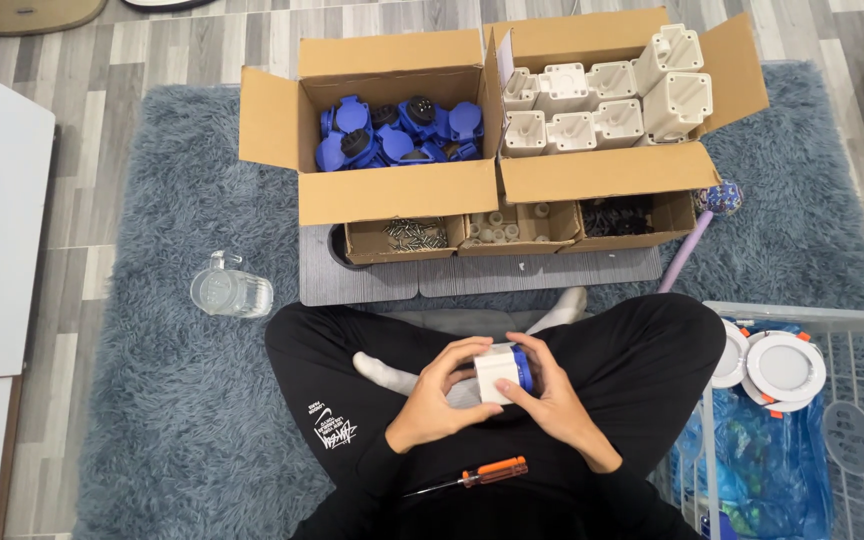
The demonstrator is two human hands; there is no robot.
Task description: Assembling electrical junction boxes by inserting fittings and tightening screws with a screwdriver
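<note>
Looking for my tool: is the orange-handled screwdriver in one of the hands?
No, the screwdriver lies on the lap; both hands hold a white-and-blue part.

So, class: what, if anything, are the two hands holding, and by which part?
Both hands, left and right, hold one white box with a blue cap, gripping its opposite sides above the lap.

Both hands over lap: left hand (pixel 439 397) and right hand (pixel 549 400) clasp a white socket box with blue insert (pixel 501 373). Orange-handled screwdriver (pixel 472 477) lies on the lap just below it. Beyond it: carton of blue parts (pixel 397 133), carton of white housings (pixel 602 100), small screw trays (pixel 412 236). Glass mug (pixel 229 291) to its left, clear crate (pixel 802 420) to its right.
</note>
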